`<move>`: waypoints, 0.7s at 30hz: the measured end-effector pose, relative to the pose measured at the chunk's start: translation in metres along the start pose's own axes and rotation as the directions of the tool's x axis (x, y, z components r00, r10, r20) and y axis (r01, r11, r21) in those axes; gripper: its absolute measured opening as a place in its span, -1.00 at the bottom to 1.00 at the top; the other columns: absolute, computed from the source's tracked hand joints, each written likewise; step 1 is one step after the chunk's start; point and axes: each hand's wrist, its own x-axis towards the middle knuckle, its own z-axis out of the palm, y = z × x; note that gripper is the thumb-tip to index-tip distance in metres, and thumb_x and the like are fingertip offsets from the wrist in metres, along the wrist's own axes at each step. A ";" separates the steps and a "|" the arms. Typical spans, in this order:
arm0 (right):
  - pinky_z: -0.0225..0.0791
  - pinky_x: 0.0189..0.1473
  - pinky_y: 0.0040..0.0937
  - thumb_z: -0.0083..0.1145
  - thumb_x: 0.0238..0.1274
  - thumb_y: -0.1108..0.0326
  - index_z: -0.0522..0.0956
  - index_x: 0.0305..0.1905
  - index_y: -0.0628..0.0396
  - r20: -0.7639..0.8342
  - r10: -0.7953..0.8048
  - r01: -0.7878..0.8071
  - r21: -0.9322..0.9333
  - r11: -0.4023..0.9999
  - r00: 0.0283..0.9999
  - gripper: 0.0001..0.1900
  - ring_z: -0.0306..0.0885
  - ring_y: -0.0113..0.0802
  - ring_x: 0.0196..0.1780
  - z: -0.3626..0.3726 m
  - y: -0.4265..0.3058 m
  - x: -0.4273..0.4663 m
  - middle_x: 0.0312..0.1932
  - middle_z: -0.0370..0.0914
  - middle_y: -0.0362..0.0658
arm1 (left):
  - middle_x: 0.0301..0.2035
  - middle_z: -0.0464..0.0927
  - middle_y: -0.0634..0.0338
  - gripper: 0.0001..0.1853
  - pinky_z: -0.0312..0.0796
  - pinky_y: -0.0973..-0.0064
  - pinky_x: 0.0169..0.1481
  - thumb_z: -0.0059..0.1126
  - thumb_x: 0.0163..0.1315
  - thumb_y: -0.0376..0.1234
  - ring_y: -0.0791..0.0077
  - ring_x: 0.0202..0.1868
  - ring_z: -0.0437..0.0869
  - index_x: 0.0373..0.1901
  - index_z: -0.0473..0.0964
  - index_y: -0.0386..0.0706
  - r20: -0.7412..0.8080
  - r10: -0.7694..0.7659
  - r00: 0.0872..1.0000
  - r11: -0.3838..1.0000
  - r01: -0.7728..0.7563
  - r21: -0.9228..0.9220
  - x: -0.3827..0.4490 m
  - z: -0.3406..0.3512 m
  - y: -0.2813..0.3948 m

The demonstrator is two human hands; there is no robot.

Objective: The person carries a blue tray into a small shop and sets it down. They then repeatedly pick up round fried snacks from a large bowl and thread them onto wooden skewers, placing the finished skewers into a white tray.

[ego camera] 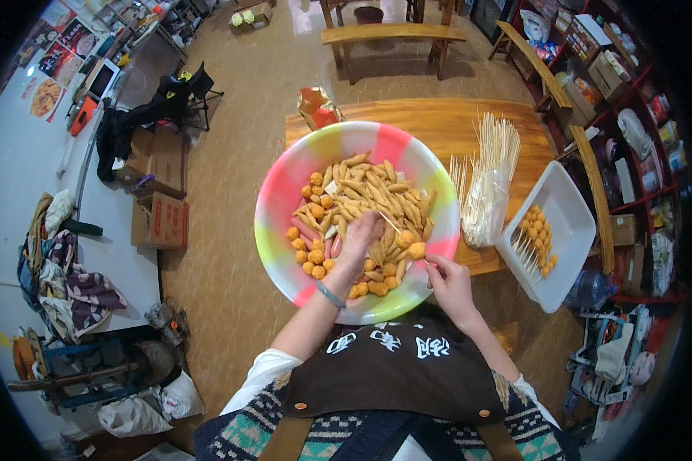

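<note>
A large pink, yellow and white plastic basin (277, 173) holds many tapered brown fried pieces (375, 190), orange balls (317, 256) and pink sausages (305, 229). My right hand (451, 285), at the basin's near right rim, pinches a thin skewer (388, 220) that carries two orange balls (410, 245). Over the middle of the basin is my left hand (364, 233), its fingers pointing down near the brown pieces; its fingertips and anything in them are hidden. A bundle of bamboo skewers (490, 173) in a clear plastic bag lies right of the basin, beside some loose skewers (457, 173).
At the right, a white plastic tub (576, 230) holds skewered orange balls (535, 230). An opened red and gold bag (318, 109) stands behind the basin on the wooden table (403, 112). Wooden benches (392, 34) are beyond, and crowded red shelves (640, 201) line the right side.
</note>
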 end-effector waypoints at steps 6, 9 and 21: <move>0.27 -0.53 -0.53 0.10 0.06 0.48 0.51 -0.39 0.30 -0.093 -0.012 0.016 0.043 0.999 0.996 -0.91 0.40 -0.61 -0.55 -0.013 0.011 -0.003 -0.67 0.46 -0.20 | -0.35 0.49 -0.08 -0.83 0.30 0.15 -0.08 0.01 0.02 -0.37 -0.02 -0.22 0.47 -0.37 0.44 -0.27 -0.089 0.370 0.925 0.139 0.040 0.990 0.086 -0.113 -0.014; 0.28 -0.53 -0.64 0.04 0.14 0.51 0.49 -0.38 0.35 -0.053 0.057 -0.043 0.234 0.971 0.997 -0.90 0.39 -0.64 -0.54 -0.014 0.016 -0.007 -0.58 0.47 -0.24 | -0.30 0.47 0.00 -0.81 0.30 0.19 -0.05 0.05 0.01 -0.32 0.07 -0.17 0.45 -0.36 0.45 -0.22 -0.025 0.354 0.935 -0.065 0.052 0.997 0.088 -0.123 -0.020; 0.29 -0.49 -0.58 0.03 0.09 0.50 0.54 -0.27 0.34 -0.096 -0.092 0.100 0.084 0.991 0.991 -0.85 0.44 -0.57 -0.55 -0.014 0.006 -0.005 -0.65 0.47 -0.19 | -0.18 0.51 0.17 -0.66 0.42 0.57 -0.08 0.02 0.24 -0.32 0.48 -0.16 0.54 0.01 0.37 -0.29 -0.173 -0.069 0.982 0.958 0.017 -0.285 0.032 -0.053 0.014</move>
